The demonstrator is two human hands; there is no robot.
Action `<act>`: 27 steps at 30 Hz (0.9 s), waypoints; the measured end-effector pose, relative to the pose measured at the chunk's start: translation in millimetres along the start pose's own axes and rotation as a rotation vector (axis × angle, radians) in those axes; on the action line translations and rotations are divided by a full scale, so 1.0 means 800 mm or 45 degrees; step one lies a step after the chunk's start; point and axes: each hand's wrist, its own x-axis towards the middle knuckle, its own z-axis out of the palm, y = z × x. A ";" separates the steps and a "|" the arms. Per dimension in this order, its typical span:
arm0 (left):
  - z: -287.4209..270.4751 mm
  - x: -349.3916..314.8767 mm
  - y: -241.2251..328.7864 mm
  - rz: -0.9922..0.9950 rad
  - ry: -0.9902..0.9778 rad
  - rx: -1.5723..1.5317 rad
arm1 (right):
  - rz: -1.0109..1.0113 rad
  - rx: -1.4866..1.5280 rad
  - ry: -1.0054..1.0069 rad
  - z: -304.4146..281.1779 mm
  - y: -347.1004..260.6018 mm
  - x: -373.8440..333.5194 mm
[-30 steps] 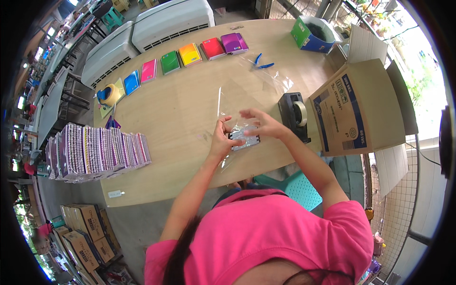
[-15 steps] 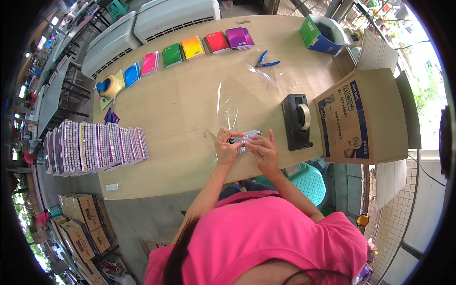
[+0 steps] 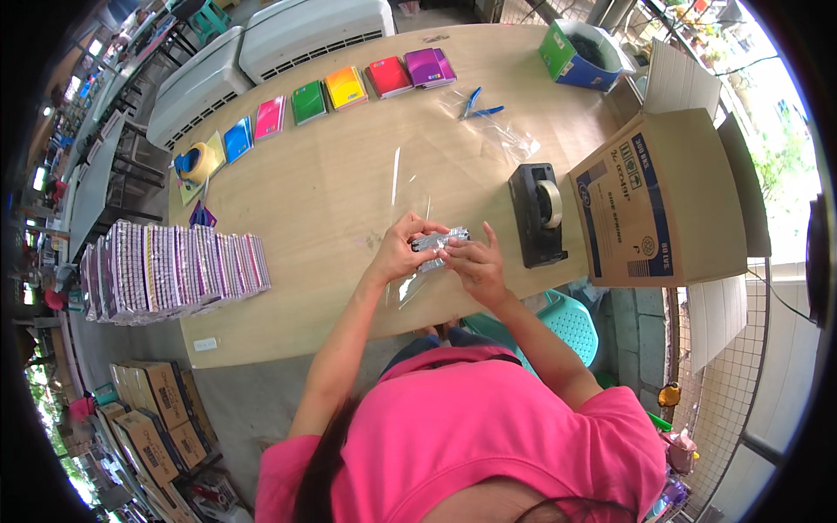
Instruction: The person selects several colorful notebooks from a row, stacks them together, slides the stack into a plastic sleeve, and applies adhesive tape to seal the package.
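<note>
Above the near part of the table, my left hand [image 3: 403,251] grips the left end of a small silvery bundle [image 3: 452,235] that looks wrapped in shiny clear plastic. My right hand [image 3: 473,264] has its fingers pressed on the bundle's right side, with one finger raised. What the bundle contains cannot be made out. Clear plastic film [image 3: 406,288] glints beside and below my left hand. To the right of my hands stands a black tape dispenser [image 3: 526,228] with a roll of clear tape [image 3: 549,206].
Small coloured notebooks [image 3: 345,87] line the far edge. Blue-handled pliers [image 3: 472,110] lie near plastic scraps [image 3: 513,138]. An open carton [image 3: 641,209] stands right, a green-blue box [image 3: 582,65] far right. Left are packed notebooks [image 3: 174,270], scissors [image 3: 203,212] and tape rolls [image 3: 200,162]. A teal stool [image 3: 567,333] stands below.
Both hands have lifted slightly away from me, and the bundle has tilted so more of its silvery face shows. The whole view has shifted a little.
</note>
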 end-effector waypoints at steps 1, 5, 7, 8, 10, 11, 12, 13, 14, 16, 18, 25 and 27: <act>-0.002 0.000 0.002 -0.016 -0.020 -0.033 | -0.004 -0.013 0.008 0.001 0.000 0.000; -0.042 0.004 0.016 -0.277 -0.372 -0.933 | -0.003 -0.042 0.029 0.000 0.003 0.002; -0.026 -0.008 0.016 -0.076 -0.186 -0.222 | 0.008 -0.032 -0.007 0.004 0.002 0.003; -0.016 -0.015 0.016 0.032 -0.095 0.132 | 0.023 -0.004 0.000 0.004 0.003 0.003; -0.004 -0.023 0.007 0.014 0.022 0.078 | 0.046 0.052 0.017 0.002 0.005 0.004; 0.000 -0.026 0.003 0.006 0.076 0.052 | 0.022 0.059 0.025 0.001 0.006 0.005; 0.007 -0.027 0.003 0.028 0.115 0.059 | 0.007 0.054 0.030 -0.004 0.006 0.006; 0.013 -0.027 0.003 0.052 0.151 0.065 | -0.008 0.047 0.037 -0.010 0.006 0.006; 0.020 -0.027 0.003 0.076 0.183 0.071 | 0.007 0.034 -0.004 -0.017 0.004 0.004; 0.029 -0.033 -0.002 0.067 0.284 -0.012 | 0.042 -0.011 -0.096 -0.045 -0.016 0.013; 0.030 -0.038 -0.005 0.075 0.358 -0.030 | 0.319 -0.207 0.102 -0.102 -0.008 0.000; 0.038 -0.026 -0.003 0.110 0.302 0.000 | 1.620 0.477 0.186 -0.200 0.119 -0.049; 0.031 -0.028 -0.007 0.089 0.305 -0.005 | 1.364 0.120 0.227 -0.201 0.088 -0.043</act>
